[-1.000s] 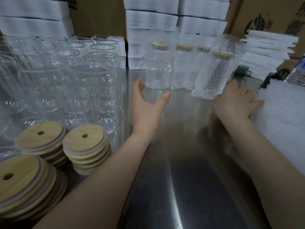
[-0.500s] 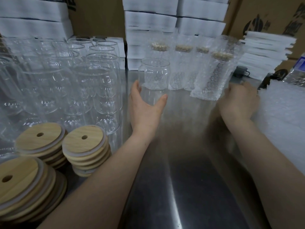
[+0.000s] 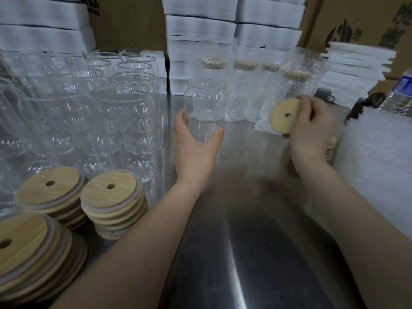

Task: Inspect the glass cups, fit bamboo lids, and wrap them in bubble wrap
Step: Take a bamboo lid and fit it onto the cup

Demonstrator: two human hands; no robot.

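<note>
Bamboo lid (image 3: 284, 115) pinched in my right hand (image 3: 312, 128), tilted, just right of the cup (image 3: 206, 110) my left hand (image 3: 196, 143) grips upright over the steel table (image 3: 245, 241). Fitting is the step, I judge: next, level the lid over the rim and press. Open table between them; wrapped cups (image 3: 252, 90) stand close behind.

Lid (image 3: 284, 115) is pale tan bamboo with streaky grain, and the stacked lids (image 3: 111, 192) have whitish rims. Glass cup (image 3: 206, 103) is totally clear. Bubble wrap (image 3: 379, 163) is cloudy white and dotted, table (image 3: 245, 253) dull grey steel, boxes (image 3: 356, 18) brown with black print.
</note>
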